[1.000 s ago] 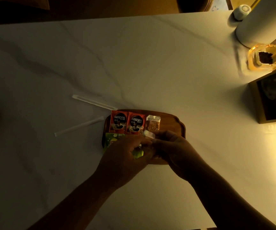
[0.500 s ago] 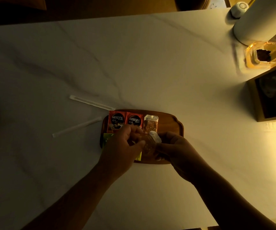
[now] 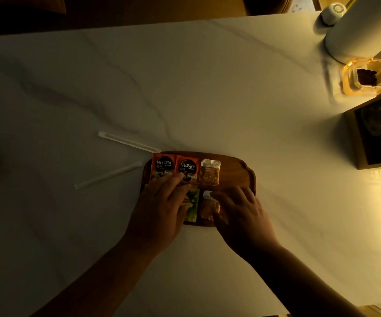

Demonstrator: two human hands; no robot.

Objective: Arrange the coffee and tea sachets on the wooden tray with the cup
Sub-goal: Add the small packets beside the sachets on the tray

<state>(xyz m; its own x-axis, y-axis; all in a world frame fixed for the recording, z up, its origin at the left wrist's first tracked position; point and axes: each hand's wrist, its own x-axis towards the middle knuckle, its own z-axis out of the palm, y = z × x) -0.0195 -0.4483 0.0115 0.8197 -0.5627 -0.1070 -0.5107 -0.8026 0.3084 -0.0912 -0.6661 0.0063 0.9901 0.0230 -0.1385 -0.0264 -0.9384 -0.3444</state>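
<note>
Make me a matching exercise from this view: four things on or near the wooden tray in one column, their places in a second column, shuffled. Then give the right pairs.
Things
1. two red Nescafe sachets
2. green sachet
3. two wrapped sticks
4. amber glass jar

Places
A. on the table, left of the wooden tray
B. far right of the table, beside the white cylinder
C. far row of the tray, left end
D. near row of the tray, at the left hand

Pairs: 1-C, 2-D, 3-A, 4-B
</note>
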